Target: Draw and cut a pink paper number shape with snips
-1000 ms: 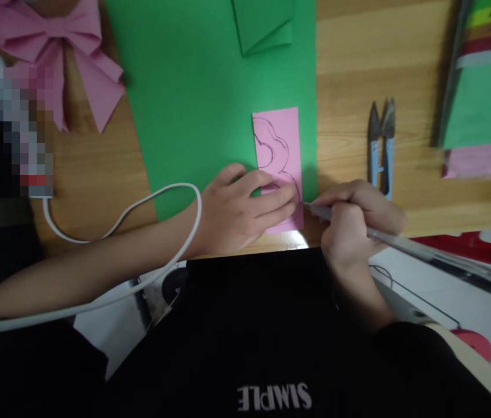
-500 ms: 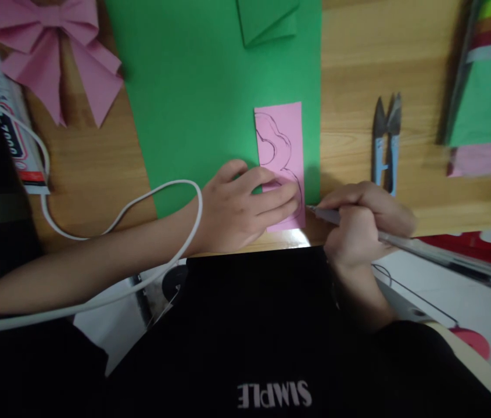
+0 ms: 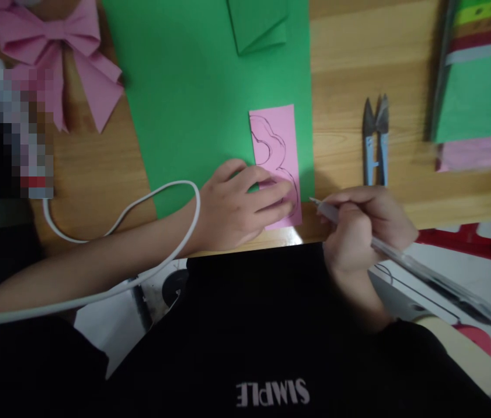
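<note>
A small pink paper strip [image 3: 276, 145] with a curved black outline drawn on it lies on a large green sheet [image 3: 201, 98] near the table's front edge. My left hand [image 3: 240, 203] lies flat on the strip's lower end, fingers stretched out and pressing it down. My right hand [image 3: 362, 226] is closed around a clear pen [image 3: 411, 264]. The pen's tip points left and sits just right of the strip's lower right corner, a little apart from it.
Blue thread snips [image 3: 375, 145] lie on the wooden table [image 3: 358, 69] right of the green sheet. A pink paper bow [image 3: 57, 52] is at the back left, a stack of coloured paper [image 3: 480, 87] at the right. A white cable [image 3: 140, 209] loops over my left forearm.
The pen tip has drawn back a little to the right, off the pink strip's edge. My left hand stays pressed on the strip. The view has shifted slightly.
</note>
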`<action>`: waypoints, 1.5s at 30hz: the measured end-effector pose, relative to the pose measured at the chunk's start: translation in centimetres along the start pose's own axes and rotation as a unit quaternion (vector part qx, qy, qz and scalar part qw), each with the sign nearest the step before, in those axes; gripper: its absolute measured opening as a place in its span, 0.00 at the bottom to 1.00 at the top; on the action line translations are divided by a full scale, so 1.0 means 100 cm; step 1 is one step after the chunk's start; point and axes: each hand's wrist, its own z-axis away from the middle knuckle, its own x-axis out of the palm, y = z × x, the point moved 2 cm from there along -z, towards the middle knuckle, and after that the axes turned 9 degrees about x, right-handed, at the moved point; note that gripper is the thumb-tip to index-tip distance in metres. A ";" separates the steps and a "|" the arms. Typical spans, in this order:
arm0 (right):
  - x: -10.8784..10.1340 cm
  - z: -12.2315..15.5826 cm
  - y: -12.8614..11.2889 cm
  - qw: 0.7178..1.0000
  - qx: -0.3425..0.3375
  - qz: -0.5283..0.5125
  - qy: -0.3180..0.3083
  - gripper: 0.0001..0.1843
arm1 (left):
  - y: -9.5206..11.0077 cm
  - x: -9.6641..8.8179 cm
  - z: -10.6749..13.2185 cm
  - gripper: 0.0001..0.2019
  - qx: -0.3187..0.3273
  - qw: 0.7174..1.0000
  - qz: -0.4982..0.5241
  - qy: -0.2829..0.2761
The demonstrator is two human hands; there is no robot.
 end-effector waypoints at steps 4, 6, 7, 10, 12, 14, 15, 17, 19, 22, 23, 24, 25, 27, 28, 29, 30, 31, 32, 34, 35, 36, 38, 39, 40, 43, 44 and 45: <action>0.007 0.003 -0.007 0.998 -0.019 -0.020 0.056 0.13 | 0.000 0.000 0.001 0.11 -0.004 1.000 0.006 -0.001; 0.009 0.003 -0.008 0.998 -0.020 -0.029 0.043 0.13 | 0.000 0.001 0.001 0.12 -0.006 1.000 0.007 -0.005; 0.010 0.002 -0.008 0.998 -0.025 -0.036 0.043 0.14 | 0.000 0.001 0.001 0.12 -0.005 1.000 0.007 -0.005; 0.010 0.001 -0.006 0.998 -0.026 -0.041 0.036 0.13 | 0.000 0.001 0.001 0.12 -0.004 1.000 0.007 -0.009; 0.010 0.000 -0.005 0.999 -0.024 -0.032 0.037 0.12 | 0.000 0.002 0.002 0.12 -0.005 1.000 0.010 -0.011; 0.011 0.000 -0.005 0.999 -0.024 -0.024 0.039 0.13 | 0.000 0.003 0.002 0.12 -0.007 1.000 0.015 -0.010; 0.011 0.000 -0.005 0.999 -0.023 -0.020 0.042 0.13 | 0.000 0.003 0.002 0.12 -0.006 1.000 0.017 -0.008; 0.010 0.000 -0.007 0.999 -0.021 -0.018 0.045 0.13 | 0.000 0.004 0.002 0.12 -0.009 1.000 0.014 -0.008; 0.009 0.000 -0.009 0.999 -0.018 -0.022 0.042 0.13 | 0.000 0.003 0.002 0.12 -0.007 1.000 0.007 -0.009; 0.008 0.000 -0.011 0.999 -0.021 -0.033 0.035 0.13 | 0.000 0.001 0.001 0.12 0.002 1.000 -0.004 0.003; 0.009 0.000 -0.011 0.998 -0.025 -0.037 0.036 0.13 | 0.000 0.000 0.000 0.11 0.005 1.000 -0.006 0.009; 0.009 0.000 -0.012 0.998 -0.027 -0.041 0.039 0.13 | 0.000 0.000 0.000 0.11 0.005 1.000 -0.007 0.011; 0.009 0.000 -0.012 0.998 -0.029 -0.044 0.043 0.13 | 0.000 0.000 0.000 0.11 0.003 1.000 -0.008 0.014; 0.010 0.001 -0.012 0.998 -0.029 -0.042 0.043 0.13 | 0.000 0.000 0.000 0.11 0.000 1.000 -0.006 0.009; 0.010 0.001 -0.012 0.998 -0.029 -0.039 0.042 0.13 | 0.000 0.000 0.000 0.11 -0.002 1.000 -0.006 0.008; 0.010 0.001 -0.012 0.998 -0.028 -0.033 0.038 0.13 | 0.000 0.000 0.000 0.11 -0.001 1.000 -0.005 0.005; 0.010 0.001 -0.012 0.999 -0.026 -0.025 0.036 0.13 | 0.000 0.000 0.000 0.11 0.000 1.000 -0.004 0.003; 0.010 0.001 -0.012 0.999 -0.024 -0.018 0.033 0.13 | 0.000 0.001 0.000 0.11 0.001 1.000 -0.004 0.003; 0.009 0.000 -0.012 0.999 -0.021 -0.011 0.031 0.13 | 0.000 0.001 0.001 0.12 0.001 1.000 -0.002 0.000; 0.009 0.000 -0.012 0.999 -0.017 0.001 0.032 0.13 | 0.000 0.001 0.001 0.12 0.000 1.000 0.000 -0.002; 0.009 0.000 -0.012 0.999 -0.022 0.003 0.030 0.13 | 0.000 0.001 0.001 0.12 -0.002 1.000 0.000 -0.003; 0.009 -0.001 -0.012 0.999 -0.029 0.002 0.029 0.13 | 0.000 0.001 0.001 0.12 -0.004 1.000 0.000 -0.001; 0.008 -0.001 -0.013 0.999 -0.041 -0.015 0.027 0.13 | 0.000 0.001 0.001 0.11 -0.003 1.000 0.000 -0.001; 0.008 -0.001 -0.013 0.998 -0.043 -0.028 0.027 0.13 | 0.000 0.001 0.001 0.11 -0.002 1.000 -0.001 0.000; 0.008 0.000 -0.013 0.998 -0.046 -0.040 0.027 0.13 | 0.000 0.001 0.001 0.11 -0.001 1.000 -0.001 -0.003; 0.008 0.000 -0.013 0.997 -0.050 -0.053 0.030 0.13 | 0.000 0.002 0.002 0.12 -0.001 1.000 0.004 -0.012; 0.008 0.001 -0.013 0.997 -0.049 -0.049 0.031 0.13 | 0.000 0.002 0.002 0.12 -0.003 1.000 0.009 -0.013; 0.008 0.001 -0.013 0.997 -0.049 -0.046 0.031 0.13 | 0.000 0.003 0.003 0.12 -0.004 1.000 0.015 -0.015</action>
